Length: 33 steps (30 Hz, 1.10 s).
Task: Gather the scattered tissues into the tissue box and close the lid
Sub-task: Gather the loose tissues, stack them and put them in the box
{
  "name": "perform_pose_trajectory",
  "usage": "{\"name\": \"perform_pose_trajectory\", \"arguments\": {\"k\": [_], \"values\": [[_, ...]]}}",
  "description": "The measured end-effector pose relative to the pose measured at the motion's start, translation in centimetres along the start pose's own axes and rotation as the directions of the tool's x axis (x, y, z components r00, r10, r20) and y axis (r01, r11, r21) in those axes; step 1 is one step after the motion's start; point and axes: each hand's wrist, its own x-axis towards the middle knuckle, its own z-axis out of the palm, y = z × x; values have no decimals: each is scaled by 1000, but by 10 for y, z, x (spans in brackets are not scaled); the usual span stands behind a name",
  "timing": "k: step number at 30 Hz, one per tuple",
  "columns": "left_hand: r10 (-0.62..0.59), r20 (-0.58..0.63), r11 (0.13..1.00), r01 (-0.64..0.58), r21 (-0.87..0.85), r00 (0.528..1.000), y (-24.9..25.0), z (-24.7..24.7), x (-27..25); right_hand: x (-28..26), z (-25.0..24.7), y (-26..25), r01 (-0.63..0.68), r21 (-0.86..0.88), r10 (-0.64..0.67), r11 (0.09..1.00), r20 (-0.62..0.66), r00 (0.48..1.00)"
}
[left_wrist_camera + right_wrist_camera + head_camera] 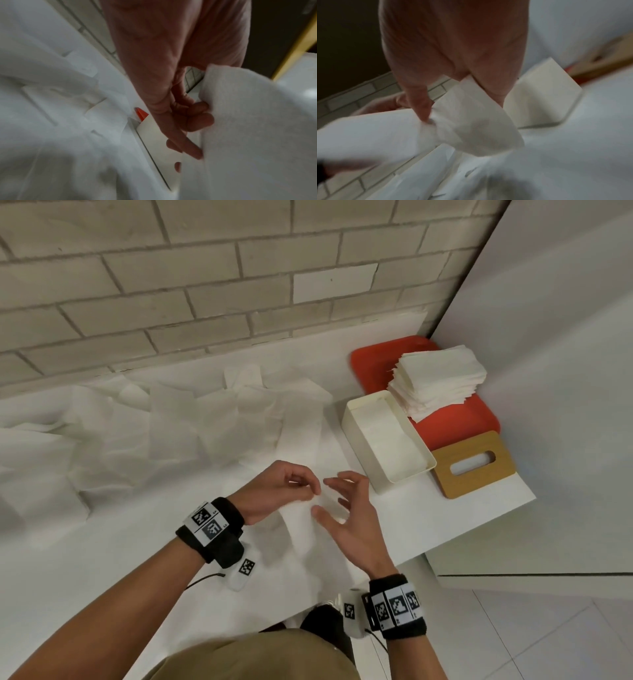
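Over the table's front, both hands hold one white tissue that hangs down between them. My left hand pinches its top edge with curled fingers; the left wrist view shows those fingers against the tissue. My right hand has the sheet between thumb and spread fingers, and the tissue folds under the thumb in the right wrist view. The open cream tissue box stands just right of the hands. Its wooden lid with a slot lies beside it. Several loose tissues cover the table.
A red tray at the back right carries a stack of folded tissues. A brick wall runs behind the table and a white panel closes the right side. The table edge is near the right hand.
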Motion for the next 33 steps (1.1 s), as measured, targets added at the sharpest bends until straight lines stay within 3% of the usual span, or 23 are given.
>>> {"name": "perform_pose_trajectory", "arguments": {"k": [2, 5, 7, 8, 10, 11, 12, 15, 18, 21, 23, 24, 26, 27, 29, 31, 32, 33], "values": [[3, 60, 992, -10, 123, 998, 12, 1, 2, 7, -6, -6, 62, -137, -61, 989, 7, 998], [84, 52, 948, -96, 304, 995, 30, -7, 10, 9, -26, -25, 137, -81, -132, 987, 67, 989], [234, -125, 894, -163, 418, 964, 35, -14, 18, 15, -45, -39, 162, 0, -161, 987, 85, 983], [293, -258, 893, -168, 417, 921, 36, -17, 22, 21, -56, -43, 181, -8, -180, 983, 65, 981], [350, -477, 913, -180, 365, 806, 36, -21, 26, 41, -80, -43, 202, -68, -207, 977, -83, 975], [362, -525, 913, -180, 366, 770, 34, -23, 28, 55, -92, -39, 189, -105, -206, 976, -181, 962], [360, -534, 909, -159, 386, 765, 29, -26, 28, 69, -103, -33, 161, -149, -196, 976, -264, 944], [289, -436, 879, -56, 474, 852, -5, -39, 25, 117, -130, -12, -11, -393, -144, 919, -363, 921], [180, -326, 772, 73, 631, 928, -47, -51, 19, 155, -143, 9, -217, -572, 74, 791, -262, 962], [83, -299, 709, 154, 688, 951, -74, -52, 11, 160, -143, 6, -336, -672, 294, 660, -180, 939], [5, -248, 615, 192, 764, 969, -89, -49, 7, 144, -132, -8, -330, -764, 201, 554, -261, 944], [-31, -216, 559, 196, 806, 976, -94, -47, 6, 132, -121, -16, -300, -800, 36, 520, -331, 943], [-68, -147, 484, 162, 860, 987, -102, -45, 6, 100, -84, -30, -161, -800, -259, 578, -366, 894], [-72, -127, 497, 146, 856, 989, -104, -46, 8, 85, -61, -32, -76, -766, -270, 638, -315, 910], [-77, -145, 622, 161, 766, 986, -101, -51, 12, 61, -9, -21, -63, -677, -66, 733, -162, 985], [-71, -273, 725, 237, 647, 959, -95, -58, 14, 42, 38, 2, -170, -722, 179, 670, -65, 982], [-53, -354, 704, 286, 650, 934, -94, -62, 13, 34, 57, 15, -187, -769, 222, 612, -60, 973], [-38, -420, 625, 350, 698, 907, -94, -65, 9, 27, 71, 26, -191, -804, 227, 564, -72, 971]]}}
